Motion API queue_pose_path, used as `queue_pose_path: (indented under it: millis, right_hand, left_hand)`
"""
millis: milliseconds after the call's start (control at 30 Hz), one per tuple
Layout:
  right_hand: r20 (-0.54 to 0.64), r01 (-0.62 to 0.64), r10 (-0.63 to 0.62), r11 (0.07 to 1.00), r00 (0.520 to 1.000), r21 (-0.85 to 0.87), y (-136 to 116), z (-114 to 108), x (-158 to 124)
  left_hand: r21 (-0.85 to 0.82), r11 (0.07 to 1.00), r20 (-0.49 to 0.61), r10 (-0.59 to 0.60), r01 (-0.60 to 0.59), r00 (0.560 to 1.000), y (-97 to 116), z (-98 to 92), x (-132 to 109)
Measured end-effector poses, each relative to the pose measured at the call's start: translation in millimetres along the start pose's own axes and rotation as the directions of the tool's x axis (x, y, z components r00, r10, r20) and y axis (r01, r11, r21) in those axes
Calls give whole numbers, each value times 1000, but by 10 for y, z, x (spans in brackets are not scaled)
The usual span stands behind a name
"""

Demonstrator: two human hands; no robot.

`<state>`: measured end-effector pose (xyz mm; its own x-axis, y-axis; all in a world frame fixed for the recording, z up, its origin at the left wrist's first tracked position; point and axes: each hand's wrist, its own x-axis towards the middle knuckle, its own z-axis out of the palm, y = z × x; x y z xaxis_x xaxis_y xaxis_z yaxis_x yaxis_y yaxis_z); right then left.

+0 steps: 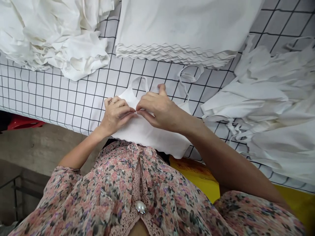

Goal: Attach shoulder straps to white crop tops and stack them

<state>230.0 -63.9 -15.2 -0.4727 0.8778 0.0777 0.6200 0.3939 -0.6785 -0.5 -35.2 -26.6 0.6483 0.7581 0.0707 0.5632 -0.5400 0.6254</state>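
Closest in, a floral blouse (123, 186) with a pearl button (140, 207), right at the counter's (61, 95) near edge. Just above, left hand (114, 114) and right hand (159, 111) meeting over a white strappy garment (145, 131), flat on the counter, wavy hem hanging past the near edge! Left fingers (123, 113) and right fingers (147, 106) together, tip to tip, pinching the fabric at the garment's middle. Two thin strap loops (140, 83) reaching toward the far side. Black-gridded counter stretching away left of the hands, a narrower gridded strip ahead. Farther out, a folded stack of white fabric (177, 32) dead ahead, a loose white heap (56, 36) top left, another white heap (265, 105) on the right. Beyond the near edge, a concrete floor (36, 147).
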Motion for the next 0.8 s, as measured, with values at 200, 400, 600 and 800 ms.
queue_pose_path:
  millis: [200,400,600,800]
  right_hand:
    - [-23,-25,26,999,999,43,51,68,-7]
    - [-89,-43,56,989,994,142,30,20,-42]
    - [-9,27,-26,995,1000,99,69,-68,1]
    - [94,118,-120,993,988,26,68,-37,78]
  left_hand:
    - [-46,999,-34,-21,19,999,29,19,2]
    - [-57,998,20,-30,31,999,1,-24,-18]
    - [-37,999,55,12,-10,998,6,-54,-32]
    - [-60,998,87,30,-25,996,5,-65,-36]
